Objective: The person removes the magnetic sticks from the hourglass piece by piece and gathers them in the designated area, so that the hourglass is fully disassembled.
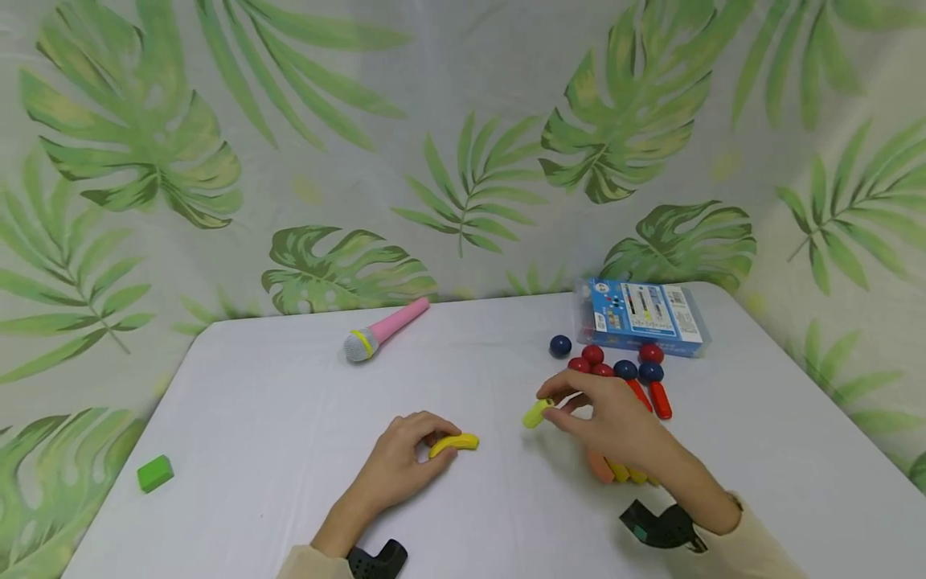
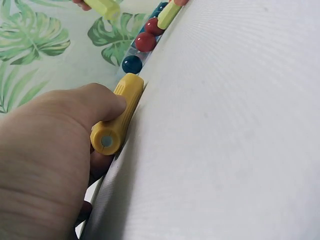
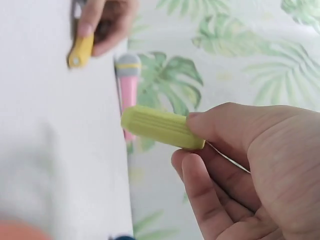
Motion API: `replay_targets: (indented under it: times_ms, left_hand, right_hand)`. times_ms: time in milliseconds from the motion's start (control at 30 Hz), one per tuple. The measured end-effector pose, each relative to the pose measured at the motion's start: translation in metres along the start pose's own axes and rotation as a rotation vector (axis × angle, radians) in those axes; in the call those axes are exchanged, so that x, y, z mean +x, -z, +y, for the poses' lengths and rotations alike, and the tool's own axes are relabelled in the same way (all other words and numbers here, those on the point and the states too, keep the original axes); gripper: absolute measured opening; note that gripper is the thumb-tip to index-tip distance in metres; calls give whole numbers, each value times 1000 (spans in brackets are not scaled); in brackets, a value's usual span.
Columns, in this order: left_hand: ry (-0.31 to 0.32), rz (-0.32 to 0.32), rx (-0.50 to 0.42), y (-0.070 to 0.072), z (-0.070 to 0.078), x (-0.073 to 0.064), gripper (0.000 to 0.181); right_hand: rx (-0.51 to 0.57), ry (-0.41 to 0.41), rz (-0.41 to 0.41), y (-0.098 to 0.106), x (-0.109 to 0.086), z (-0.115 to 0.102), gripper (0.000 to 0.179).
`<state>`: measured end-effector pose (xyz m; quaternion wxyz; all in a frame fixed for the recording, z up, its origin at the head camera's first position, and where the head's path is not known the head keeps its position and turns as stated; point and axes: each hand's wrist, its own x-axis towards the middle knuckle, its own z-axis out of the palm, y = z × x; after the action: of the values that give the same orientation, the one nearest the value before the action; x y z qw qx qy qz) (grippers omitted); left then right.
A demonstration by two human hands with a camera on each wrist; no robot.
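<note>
My left hand (image 1: pixel 408 457) grips a yellow curved toy rod (image 1: pixel 454 443) low over the white table. In the left wrist view, a small grey disc shows in the near end of that rod (image 2: pixel 120 112), and the thumb lies along its side. Farther right, my right hand (image 1: pixel 615 414) pinches one end of a yellow-green grooved toy rod (image 1: pixel 537 412) between thumb and fingers. Held up off the table, this rod (image 3: pixel 157 126) points its free end toward the left. A space separates the two rods.
Red balls (image 1: pixel 592 355), blue balls (image 1: pixel 560 346) and red rods (image 1: pixel 660 400) lie behind my right hand; orange and yellow rods (image 1: pixel 599 466) are partly under it. A boxed set (image 1: pixel 644 316) stands at the back right, a pink microphone (image 1: pixel 387 328) at the back, a green block (image 1: pixel 155 474) at left.
</note>
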<state>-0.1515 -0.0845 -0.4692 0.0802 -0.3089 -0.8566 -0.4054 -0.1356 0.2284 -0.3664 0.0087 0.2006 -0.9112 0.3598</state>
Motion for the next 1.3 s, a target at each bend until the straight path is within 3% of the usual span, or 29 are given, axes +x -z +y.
replay_targets:
  times_ms: [367,600,733,933,1300]
  left_hand:
    - [-8,13,12,0,1,0,24]
    - [-8,16,16,0,1,0,23]
    - [1,13,14,-1,1,0,23]
    - [20,3,9,0,1,-1,23]
    - [28,-3,4,0,1,-1,24]
  right_hand:
    - [2,-138,173,61,-28,54,24]
    - [-52,-277,191,88,-39,98,39]
    - [-99,-358,150,89,-40,121,46]
    - [-149,-377,147,86,-41,143,46]
    - [-132,-444,119,71,-37,155,54]
